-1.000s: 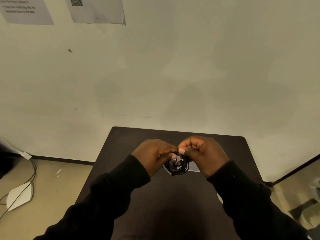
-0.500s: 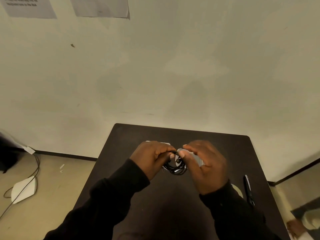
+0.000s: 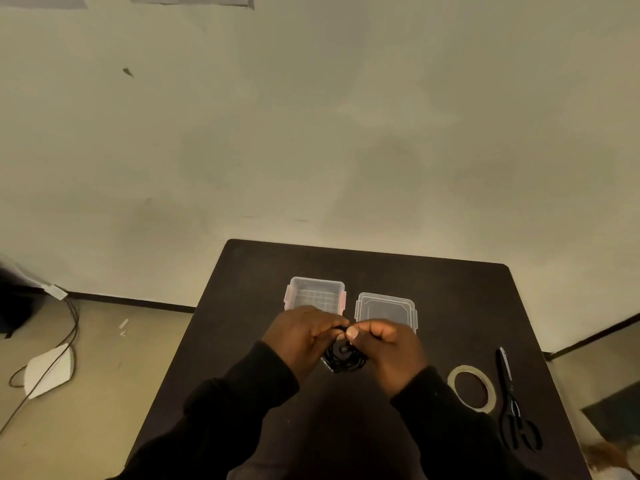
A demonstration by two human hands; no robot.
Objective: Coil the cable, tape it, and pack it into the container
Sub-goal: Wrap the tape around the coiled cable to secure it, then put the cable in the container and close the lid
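Observation:
A small coil of black cable (image 3: 344,358) hangs between my two hands above the dark table (image 3: 433,292). My left hand (image 3: 304,336) pinches its upper left side and my right hand (image 3: 388,349) pinches its top with thumb and fingers. Just behind my hands stands the clear plastic container (image 3: 315,294), open, with pink side latches. Its clear lid (image 3: 385,308) lies flat to the right of it. A roll of tape (image 3: 471,388) lies on the table to the right of my right wrist.
Black scissors (image 3: 512,403) lie beside the tape near the table's right edge. The wall rises right behind the table. On the floor at left are a white device (image 3: 48,370) and black wires (image 3: 69,330).
My hands and the coil have dropped lower and closer to me, which uncovers the container and lid behind them. The view has tilted down, so tape and scissors show fully.

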